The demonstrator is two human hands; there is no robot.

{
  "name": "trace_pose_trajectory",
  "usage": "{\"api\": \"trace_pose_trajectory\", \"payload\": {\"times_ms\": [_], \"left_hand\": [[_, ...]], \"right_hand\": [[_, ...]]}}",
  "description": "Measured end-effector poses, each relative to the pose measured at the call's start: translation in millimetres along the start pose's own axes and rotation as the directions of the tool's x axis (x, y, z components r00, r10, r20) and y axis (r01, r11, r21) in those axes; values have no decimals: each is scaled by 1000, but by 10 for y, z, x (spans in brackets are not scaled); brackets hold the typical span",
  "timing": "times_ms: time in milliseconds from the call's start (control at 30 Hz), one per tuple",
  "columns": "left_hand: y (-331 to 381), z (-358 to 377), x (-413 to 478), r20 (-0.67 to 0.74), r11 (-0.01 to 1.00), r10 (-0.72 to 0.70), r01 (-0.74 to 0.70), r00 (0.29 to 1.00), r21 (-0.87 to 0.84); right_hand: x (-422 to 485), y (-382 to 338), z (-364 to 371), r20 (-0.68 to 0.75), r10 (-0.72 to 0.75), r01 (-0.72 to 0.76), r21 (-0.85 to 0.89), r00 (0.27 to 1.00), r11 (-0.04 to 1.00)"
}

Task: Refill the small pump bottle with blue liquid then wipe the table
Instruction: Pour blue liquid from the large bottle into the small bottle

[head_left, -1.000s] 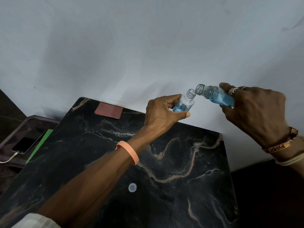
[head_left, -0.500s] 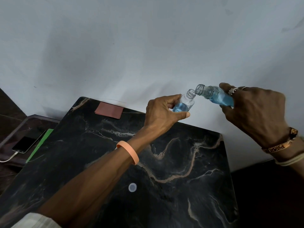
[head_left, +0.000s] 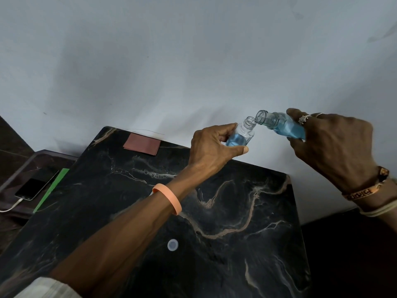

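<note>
My left hand (head_left: 211, 147) grips a small clear bottle (head_left: 242, 134) without its pump, held above the far edge of the black marble table (head_left: 214, 211); blue liquid fills its lower part. My right hand (head_left: 330, 147) holds a larger clear bottle (head_left: 281, 125) of blue liquid, tilted so its open mouth touches the small bottle's neck. A small white round cap (head_left: 172, 245) lies on the table near the middle. A reddish-brown cloth (head_left: 142, 144) lies flat at the table's far left corner.
A lower side table at the left carries a phone (head_left: 32, 189) on a white cable and a green strip (head_left: 52, 188). A pale wall rises right behind the table. Dark floor lies to the right of the table.
Both hands and bottles hold nearly the same pose; the large bottle stays tilted at the small bottle's neck. No clear movement.
</note>
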State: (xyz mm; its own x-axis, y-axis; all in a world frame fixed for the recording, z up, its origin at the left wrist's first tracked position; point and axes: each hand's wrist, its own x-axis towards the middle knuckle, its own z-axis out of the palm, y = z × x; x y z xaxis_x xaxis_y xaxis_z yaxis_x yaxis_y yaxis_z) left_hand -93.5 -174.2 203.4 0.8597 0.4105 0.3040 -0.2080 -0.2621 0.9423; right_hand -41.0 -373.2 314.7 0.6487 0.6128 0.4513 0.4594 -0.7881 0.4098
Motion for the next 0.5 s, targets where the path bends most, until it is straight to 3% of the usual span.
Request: {"api": "trace_pose_trajectory", "payload": {"times_ms": [500], "left_hand": [[1,-14,-11,-3,1000,10,-10,1000,12]], "right_hand": [[6,-8,0,1,-8,8,5,1000,1000]]}}
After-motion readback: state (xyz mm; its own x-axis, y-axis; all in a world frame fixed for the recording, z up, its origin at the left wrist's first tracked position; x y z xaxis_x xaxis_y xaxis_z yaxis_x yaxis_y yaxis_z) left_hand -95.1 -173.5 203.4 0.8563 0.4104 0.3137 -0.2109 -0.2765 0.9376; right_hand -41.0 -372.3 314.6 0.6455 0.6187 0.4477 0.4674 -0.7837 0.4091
